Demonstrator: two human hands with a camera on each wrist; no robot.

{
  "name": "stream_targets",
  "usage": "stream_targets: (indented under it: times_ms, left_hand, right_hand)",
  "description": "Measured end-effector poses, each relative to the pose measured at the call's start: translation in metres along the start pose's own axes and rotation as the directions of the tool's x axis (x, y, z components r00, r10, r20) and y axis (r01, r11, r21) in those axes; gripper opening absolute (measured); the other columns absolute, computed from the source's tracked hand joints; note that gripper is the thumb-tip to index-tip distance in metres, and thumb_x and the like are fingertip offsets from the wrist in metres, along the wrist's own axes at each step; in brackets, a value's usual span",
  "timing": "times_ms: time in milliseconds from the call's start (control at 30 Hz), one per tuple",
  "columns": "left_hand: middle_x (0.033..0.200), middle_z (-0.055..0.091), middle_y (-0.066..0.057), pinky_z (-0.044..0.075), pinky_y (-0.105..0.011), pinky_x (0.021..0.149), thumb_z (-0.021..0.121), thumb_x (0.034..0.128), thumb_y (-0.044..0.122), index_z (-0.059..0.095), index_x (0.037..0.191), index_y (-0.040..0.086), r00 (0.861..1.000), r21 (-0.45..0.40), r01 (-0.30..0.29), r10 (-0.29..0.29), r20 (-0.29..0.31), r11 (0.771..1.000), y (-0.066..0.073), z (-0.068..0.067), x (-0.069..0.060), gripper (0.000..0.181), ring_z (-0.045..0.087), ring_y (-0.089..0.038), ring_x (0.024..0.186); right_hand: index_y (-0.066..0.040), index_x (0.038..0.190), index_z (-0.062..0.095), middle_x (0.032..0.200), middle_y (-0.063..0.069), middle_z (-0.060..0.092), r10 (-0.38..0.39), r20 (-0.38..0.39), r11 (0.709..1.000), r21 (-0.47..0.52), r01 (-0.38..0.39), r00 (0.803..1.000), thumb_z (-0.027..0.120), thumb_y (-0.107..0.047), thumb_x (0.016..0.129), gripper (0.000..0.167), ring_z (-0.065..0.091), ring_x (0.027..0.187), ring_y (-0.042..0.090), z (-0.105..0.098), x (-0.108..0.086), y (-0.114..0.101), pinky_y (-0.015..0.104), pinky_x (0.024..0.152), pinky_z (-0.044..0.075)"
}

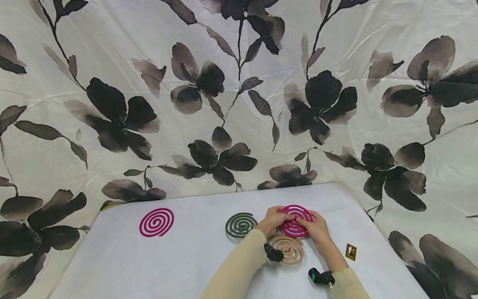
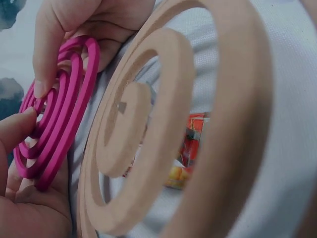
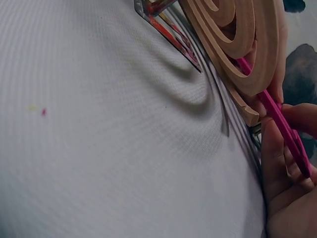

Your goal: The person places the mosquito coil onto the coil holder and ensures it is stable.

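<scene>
Both hands hold a magenta spiral (image 1: 290, 227) at the right part of the table, beyond a tan spiral (image 1: 295, 254). My left hand (image 1: 274, 221) grips its left side, thumb on the middle. From the right, my right hand (image 1: 315, 227) grips it, thumb also at the middle. The left wrist view shows the magenta spiral (image 2: 74, 111) tilted between the two hands, with the tan spiral (image 2: 173, 134) close to the camera. Under the tan coils lies a small colourful picture piece (image 2: 190, 148). The right wrist view shows the magenta spiral's edge (image 3: 282, 116) between fingers and thumb.
A green spiral (image 1: 233, 233) lies left of my left hand. Another magenta spiral (image 1: 156, 222) lies far left on the white table (image 1: 149, 265). A small gold-framed picture (image 1: 351, 251) lies to the right. Floral cloth (image 1: 261, 124) hangs behind the table.
</scene>
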State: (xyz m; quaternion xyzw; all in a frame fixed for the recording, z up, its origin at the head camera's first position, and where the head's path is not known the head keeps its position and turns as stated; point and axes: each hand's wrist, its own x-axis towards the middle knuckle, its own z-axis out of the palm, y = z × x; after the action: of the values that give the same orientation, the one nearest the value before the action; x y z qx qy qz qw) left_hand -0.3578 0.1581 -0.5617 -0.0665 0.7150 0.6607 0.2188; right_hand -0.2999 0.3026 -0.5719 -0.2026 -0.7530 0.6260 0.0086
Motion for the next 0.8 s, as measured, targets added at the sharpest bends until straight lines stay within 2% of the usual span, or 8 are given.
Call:
stream_targets:
  times_ms: [200, 300, 467, 633, 800]
  left_hand:
    - [0.100, 0.063, -0.009, 0.055, -0.026, 0.072, 0.079, 0.0794, 0.007, 0.064, 0.113, 0.003, 1.000, 0.002, 0.008, -0.008, 0.003, 1.000, 0.000, -0.002, 0.001, 0.037, 0.063, -0.016, 0.085]
    - [0.098, 0.063, -0.010, 0.055, -0.025, 0.069, 0.078, 0.0794, 0.005, 0.063, 0.110, 0.000, 1.000, -0.024, -0.015, 0.016, 0.020, 1.000, -0.001, -0.004, -0.001, 0.035, 0.062, -0.014, 0.081]
    - [0.090, 0.064, -0.009, 0.053, -0.023, 0.064, 0.076, 0.0801, 0.002, 0.062, 0.108, -0.002, 0.999, -0.041, -0.022, 0.024, 0.043, 0.999, 0.001, -0.010, -0.006, 0.032, 0.058, -0.012, 0.072]
    - [0.090, 0.065, -0.008, 0.052, -0.023, 0.063, 0.075, 0.0815, 0.002, 0.062, 0.110, 0.000, 0.999, -0.012, -0.005, 0.005, 0.041, 1.000, 0.004, -0.017, -0.010, 0.032, 0.059, -0.013, 0.073]
    - [0.090, 0.064, -0.009, 0.054, -0.025, 0.065, 0.075, 0.0813, 0.001, 0.060, 0.112, -0.002, 0.999, -0.026, -0.018, 0.019, 0.038, 0.999, 0.006, -0.023, -0.011, 0.034, 0.060, -0.013, 0.072]
  right_hand:
    - [0.006, 0.139, 0.039, 0.139, 0.029, 0.042, -0.002, 0.003, 1.000, 0.000, 0.002, 1.000, 0.073, -0.023, 0.087, 0.068, 0.043, 0.127, 0.040, -0.002, -0.001, -0.002, 0.049, 0.103, 0.040]
    - [0.006, 0.138, 0.040, 0.138, 0.029, 0.043, 0.002, 0.000, 1.000, -0.001, -0.002, 1.000, 0.073, -0.022, 0.087, 0.067, 0.045, 0.125, 0.040, -0.002, 0.000, -0.001, 0.048, 0.102, 0.041]
    - [0.007, 0.139, 0.039, 0.135, 0.031, 0.046, 0.011, 0.006, 1.000, -0.008, -0.011, 1.000, 0.072, -0.022, 0.088, 0.068, 0.051, 0.120, 0.039, -0.003, -0.004, -0.001, 0.043, 0.095, 0.048]
    - [0.009, 0.136, 0.040, 0.126, 0.031, 0.051, 0.006, -0.011, 1.000, 0.005, -0.006, 1.000, 0.070, -0.015, 0.089, 0.061, 0.062, 0.099, 0.028, -0.004, -0.011, -0.002, 0.033, 0.076, 0.056]
    - [0.011, 0.131, 0.043, 0.118, 0.032, 0.055, -0.037, -0.040, 0.999, 0.025, 0.038, 0.999, 0.068, -0.007, 0.089, 0.052, 0.063, 0.080, 0.016, -0.006, -0.014, -0.002, 0.030, 0.065, 0.057]
